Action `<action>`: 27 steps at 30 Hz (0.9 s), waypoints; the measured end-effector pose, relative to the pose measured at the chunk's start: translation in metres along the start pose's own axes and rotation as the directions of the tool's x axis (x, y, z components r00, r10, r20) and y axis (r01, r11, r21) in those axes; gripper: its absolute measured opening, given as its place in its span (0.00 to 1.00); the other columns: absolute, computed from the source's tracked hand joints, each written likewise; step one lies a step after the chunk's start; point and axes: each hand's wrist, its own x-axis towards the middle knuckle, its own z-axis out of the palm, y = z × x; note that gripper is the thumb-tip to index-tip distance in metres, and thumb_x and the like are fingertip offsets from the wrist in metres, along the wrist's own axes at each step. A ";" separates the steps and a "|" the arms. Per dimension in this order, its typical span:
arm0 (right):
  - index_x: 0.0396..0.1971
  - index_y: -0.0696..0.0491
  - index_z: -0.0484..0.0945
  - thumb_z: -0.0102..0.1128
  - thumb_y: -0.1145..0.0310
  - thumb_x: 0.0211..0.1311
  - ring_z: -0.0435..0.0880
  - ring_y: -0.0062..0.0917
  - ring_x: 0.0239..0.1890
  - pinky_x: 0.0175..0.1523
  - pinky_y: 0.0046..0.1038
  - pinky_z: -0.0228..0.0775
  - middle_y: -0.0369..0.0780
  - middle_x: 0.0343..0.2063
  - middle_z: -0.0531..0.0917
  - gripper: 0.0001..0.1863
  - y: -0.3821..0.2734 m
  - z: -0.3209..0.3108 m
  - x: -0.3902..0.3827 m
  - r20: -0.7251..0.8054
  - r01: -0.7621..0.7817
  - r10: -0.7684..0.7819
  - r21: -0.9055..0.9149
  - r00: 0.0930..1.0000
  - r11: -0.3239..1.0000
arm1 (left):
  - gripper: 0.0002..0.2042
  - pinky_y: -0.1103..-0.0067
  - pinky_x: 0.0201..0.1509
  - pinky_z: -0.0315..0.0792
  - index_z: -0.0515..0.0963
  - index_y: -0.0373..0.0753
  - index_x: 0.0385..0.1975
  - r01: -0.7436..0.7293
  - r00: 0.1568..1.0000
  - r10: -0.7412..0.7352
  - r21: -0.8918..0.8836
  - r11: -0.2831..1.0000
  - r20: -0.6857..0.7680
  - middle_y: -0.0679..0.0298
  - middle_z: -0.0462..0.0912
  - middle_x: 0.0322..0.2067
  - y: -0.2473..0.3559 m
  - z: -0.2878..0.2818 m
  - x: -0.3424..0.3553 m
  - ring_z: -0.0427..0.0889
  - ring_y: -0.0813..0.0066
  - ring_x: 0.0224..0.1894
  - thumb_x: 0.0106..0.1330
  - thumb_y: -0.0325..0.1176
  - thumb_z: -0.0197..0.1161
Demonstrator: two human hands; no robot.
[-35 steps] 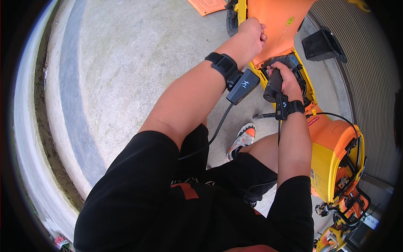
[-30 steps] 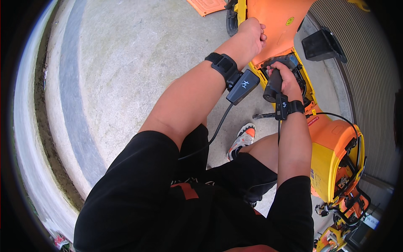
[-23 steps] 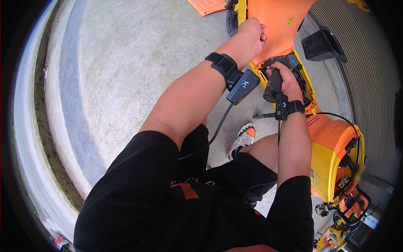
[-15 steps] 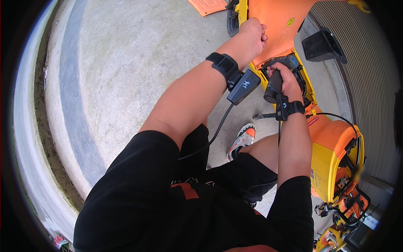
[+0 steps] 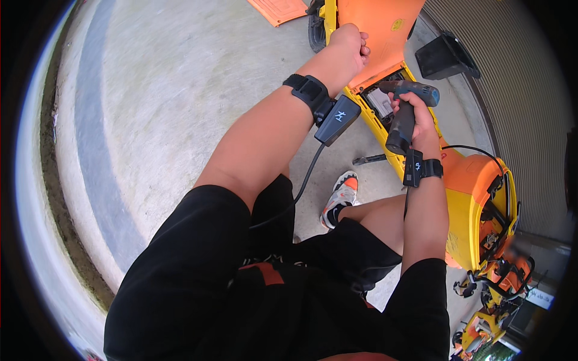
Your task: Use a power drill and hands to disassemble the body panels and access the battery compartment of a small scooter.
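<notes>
My right hand (image 5: 419, 108) is wrapped round the handle of a cordless drill (image 5: 401, 129), dark with a blue-grey head. It is held over the open floorboard compartment (image 5: 378, 103) of an orange and yellow scooter, where a grey boxy part and dark parts show. My left hand (image 5: 351, 45) is closed, fingers curled, beside the scooter's orange front panel (image 5: 388, 42). Whatever those fingers may hold is hidden. Each wrist carries a strapped black box with a cable.
An orange panel (image 5: 278, 9) lies on the concrete at the top. Beyond the scooter stands a black bin (image 5: 445, 57) by a ribbed grey wall (image 5: 518, 78). My shoe (image 5: 340, 198) is near the scooter's stand (image 5: 368, 160). More yellow and orange vehicles (image 5: 484, 331) are at the lower right.
My right hand has lifted the drill away from the compartment and turned it, baring the grey part inside. My left hand stays closed by the front panel. The whole view has shifted slightly.
</notes>
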 end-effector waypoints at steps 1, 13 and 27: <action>0.45 0.65 0.64 0.55 0.77 0.50 0.75 0.22 0.27 0.31 0.19 0.75 0.46 0.38 0.76 0.21 -0.004 -0.003 -0.011 0.055 0.007 -0.010 0.049 0.998 0.999 | 0.08 0.81 0.17 0.52 0.66 0.38 0.24 0.005 1.000 -0.005 -0.001 1.000 0.005 0.69 0.60 0.15 -0.001 0.000 -0.001 0.59 0.79 0.16 0.63 0.31 0.41; 0.58 0.64 0.50 0.55 0.74 0.46 0.70 0.20 0.27 0.26 0.16 0.70 0.48 0.42 0.66 0.37 0.010 0.003 -0.181 0.473 0.298 -0.468 0.391 0.746 0.871 | 0.08 0.85 0.14 0.49 0.69 0.38 0.28 0.021 0.934 -0.109 0.254 0.967 0.340 0.75 0.56 0.11 -0.004 -0.004 -0.053 0.54 0.84 0.11 0.64 0.34 0.46; 0.56 0.72 0.49 0.66 0.69 0.39 0.74 0.24 0.17 0.17 0.18 0.70 0.50 0.35 0.69 0.46 0.046 0.022 -0.251 0.622 0.333 -0.552 0.442 0.555 0.833 | 0.19 0.86 0.18 0.49 0.72 0.31 0.50 -0.283 0.521 -0.146 0.331 0.900 0.841 0.77 0.51 0.10 -0.025 -0.011 -0.180 0.51 0.88 0.12 0.70 0.39 0.43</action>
